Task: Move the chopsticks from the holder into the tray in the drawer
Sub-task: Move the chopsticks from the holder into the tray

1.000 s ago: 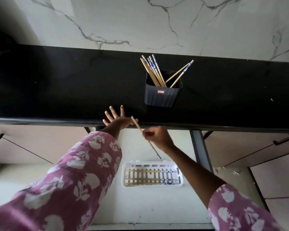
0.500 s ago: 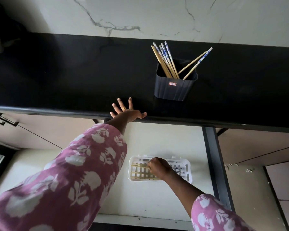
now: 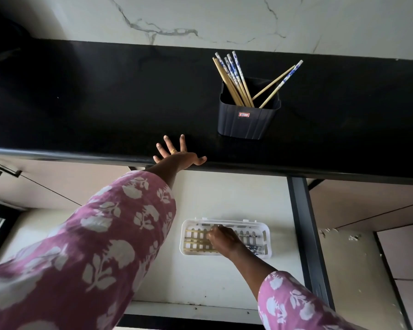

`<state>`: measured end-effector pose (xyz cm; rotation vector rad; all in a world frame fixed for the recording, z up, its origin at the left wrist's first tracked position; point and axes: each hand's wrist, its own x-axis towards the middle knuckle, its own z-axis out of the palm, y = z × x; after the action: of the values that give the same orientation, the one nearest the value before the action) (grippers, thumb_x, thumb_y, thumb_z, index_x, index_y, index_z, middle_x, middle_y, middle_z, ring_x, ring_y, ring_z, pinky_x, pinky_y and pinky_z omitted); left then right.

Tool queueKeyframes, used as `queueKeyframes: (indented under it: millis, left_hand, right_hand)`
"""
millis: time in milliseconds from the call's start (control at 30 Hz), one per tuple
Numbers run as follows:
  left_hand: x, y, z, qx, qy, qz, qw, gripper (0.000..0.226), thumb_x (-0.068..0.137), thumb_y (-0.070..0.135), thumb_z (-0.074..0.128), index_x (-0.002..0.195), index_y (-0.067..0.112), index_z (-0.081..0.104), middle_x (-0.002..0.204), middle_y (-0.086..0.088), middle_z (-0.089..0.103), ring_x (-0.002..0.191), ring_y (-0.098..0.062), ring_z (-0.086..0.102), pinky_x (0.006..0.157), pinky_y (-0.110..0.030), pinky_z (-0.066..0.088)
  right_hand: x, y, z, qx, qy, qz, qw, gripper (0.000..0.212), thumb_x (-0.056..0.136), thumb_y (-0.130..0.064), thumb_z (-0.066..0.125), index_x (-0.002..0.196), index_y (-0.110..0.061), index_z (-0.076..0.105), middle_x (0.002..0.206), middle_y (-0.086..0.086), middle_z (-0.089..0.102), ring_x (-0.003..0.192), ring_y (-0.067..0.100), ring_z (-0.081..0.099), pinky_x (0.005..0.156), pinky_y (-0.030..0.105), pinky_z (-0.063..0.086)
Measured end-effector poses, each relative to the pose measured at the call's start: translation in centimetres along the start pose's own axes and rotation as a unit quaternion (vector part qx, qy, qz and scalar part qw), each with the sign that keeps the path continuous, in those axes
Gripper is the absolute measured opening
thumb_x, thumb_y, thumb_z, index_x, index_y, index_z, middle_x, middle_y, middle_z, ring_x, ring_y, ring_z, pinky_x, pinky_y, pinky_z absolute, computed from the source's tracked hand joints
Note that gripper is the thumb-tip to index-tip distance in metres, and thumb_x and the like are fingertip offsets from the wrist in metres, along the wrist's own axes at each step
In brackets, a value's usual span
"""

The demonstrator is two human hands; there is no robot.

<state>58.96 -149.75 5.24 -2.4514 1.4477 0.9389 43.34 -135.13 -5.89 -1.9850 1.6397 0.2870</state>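
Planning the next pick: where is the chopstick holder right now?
In the head view, the holder stands on the black counter, right of centre, just right of the left hand.

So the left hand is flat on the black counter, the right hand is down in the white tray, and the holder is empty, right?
Not quite. The head view shows the holder is not empty: several chopsticks stand in it. The left hand is flat on the black counter and the right hand is down in the white tray.
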Motion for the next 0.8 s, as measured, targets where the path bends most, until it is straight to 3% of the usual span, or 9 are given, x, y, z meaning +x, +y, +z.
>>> queueKeyframes:
  millis: [33,67,133,200,267,300,533,800]
  left_hand:
    - [-0.1,0.0,-0.1,0.001,0.000,0.001,1.000,0.096,0.078,0.074,0.046,0.149,0.037,-0.007,0.156,-0.010,-0.023,0.142,-0.038,-0.021,0.113,-0.056,-0.005]
    - [-0.1,0.0,-0.1,0.000,0.000,0.003,1.000,0.095,0.078,0.074,0.045,0.149,0.036,-0.007,0.156,-0.010,-0.023,0.142,-0.038,-0.021,0.113,-0.055,-0.005]
    - [-0.4,0.0,-0.1,-0.003,-0.002,0.005,1.000,0.093,0.079,0.074,0.044,0.149,0.035,-0.004,0.157,-0.012,-0.020,0.142,-0.039,-0.019,0.113,-0.056,-0.005]
    - [-0.7,0.0,-0.2,-0.005,-0.001,0.006,1.000,0.092,0.080,0.074,0.042,0.150,0.034,-0.002,0.157,-0.013,-0.018,0.142,-0.039,-0.019,0.114,-0.056,-0.005]
    - [-0.9,0.1,-0.2,-0.012,-0.003,0.006,1.000,0.091,0.081,0.074,0.041,0.150,0.033,-0.001,0.157,-0.014,-0.018,0.142,-0.039,-0.019,0.113,-0.056,-0.005]
    - [-1.1,-0.1,-0.2,-0.015,-0.005,0.006,1.000,0.090,0.081,0.074,0.040,0.150,0.033,-0.001,0.157,-0.014,-0.017,0.142,-0.039,-0.019,0.113,-0.056,-0.006]
    - [-1.5,-0.2,0.1,-0.062,-0.007,0.002,0.998,0.084,0.080,0.078,0.031,0.150,0.034,0.013,0.159,-0.015,-0.002,0.144,-0.040,-0.010,0.114,-0.057,-0.003]
    - [-2.2,0.0,-0.2,-0.033,0.013,0.003,0.999,0.084,0.082,0.075,0.033,0.151,0.034,0.008,0.159,-0.014,-0.003,0.144,-0.039,-0.009,0.116,-0.054,-0.002]
  right_hand:
    - [0.2,0.4,0.1,0.008,-0.059,-0.048,0.997,0.035,0.097,-0.024,0.037,0.117,-0.007,0.060,0.124,0.017,0.059,0.118,0.025,0.054,0.103,0.039,0.040]
    - [0.4,0.5,0.1,-0.003,-0.067,-0.085,0.994,0.035,0.098,-0.020,0.034,0.120,-0.005,0.056,0.127,0.020,0.055,0.120,0.028,0.051,0.104,0.041,0.038]
    - [0.3,0.7,-1.0,-0.030,-0.020,-0.115,0.993,0.029,0.097,-0.017,0.038,0.114,-0.004,0.059,0.120,0.021,0.058,0.113,0.030,0.056,0.098,0.041,0.044]
    - [0.3,1.2,-2.5,-0.058,0.075,-0.169,0.981,0.009,0.081,-0.008,0.063,0.088,-0.006,0.068,0.090,0.015,0.069,0.085,0.026,0.066,0.073,0.031,0.056]
    - [-0.2,1.4,-4.6,-0.103,0.171,-0.228,0.953,0.023,0.050,0.000,0.081,0.057,-0.012,0.063,0.054,0.001,0.062,0.051,0.016,0.061,0.040,0.018,0.049]
    - [-0.3,1.7,-5.8,-0.104,0.212,-0.230,0.944,0.028,0.045,0.002,0.082,0.053,-0.014,0.060,0.049,-0.001,0.059,0.045,0.014,0.058,0.035,0.017,0.045]
    - [0.9,4.0,-13.4,-0.063,0.436,-0.240,0.865,0.011,0.074,-0.003,0.064,0.067,-0.010,0.068,0.062,0.004,0.066,0.055,0.024,0.063,0.047,0.023,0.048]
    - [3.4,5.0,-24.0,0.067,0.578,-0.151,0.799,0.009,0.075,0.004,0.070,0.082,0.003,0.073,0.079,0.018,0.074,0.070,0.028,0.071,0.068,0.031,0.056]
